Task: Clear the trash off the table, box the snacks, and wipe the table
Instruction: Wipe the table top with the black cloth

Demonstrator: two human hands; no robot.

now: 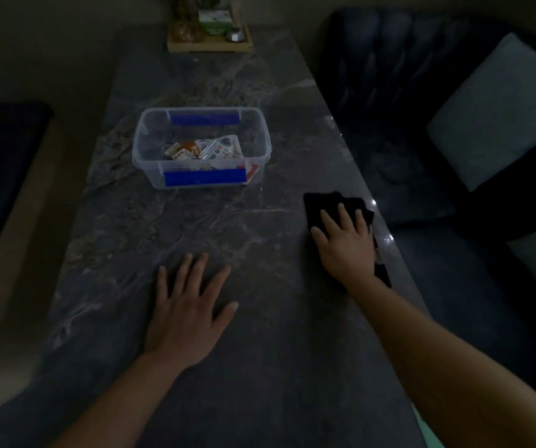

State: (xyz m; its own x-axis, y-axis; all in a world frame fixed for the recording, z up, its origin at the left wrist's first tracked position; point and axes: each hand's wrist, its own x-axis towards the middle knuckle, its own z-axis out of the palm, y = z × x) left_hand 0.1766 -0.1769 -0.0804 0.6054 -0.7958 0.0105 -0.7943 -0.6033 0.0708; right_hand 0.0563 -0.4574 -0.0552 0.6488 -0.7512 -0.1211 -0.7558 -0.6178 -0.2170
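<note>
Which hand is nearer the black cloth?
Right. The right hand presses flat on the black cloth; the left hand rests on the table, apart to its left.

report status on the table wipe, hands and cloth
Left hand flat on dark marble table. Right hand flat, pressing black cloth near its right edge. Snack packets in clear plastic box, mid-table, apart from cloth.

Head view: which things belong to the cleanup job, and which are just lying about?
Job: black cloth under right hand; clear box holding snack packets; table; left hand flat on it.
Lying about: wooden tray at far end; sofa cushion.
</note>
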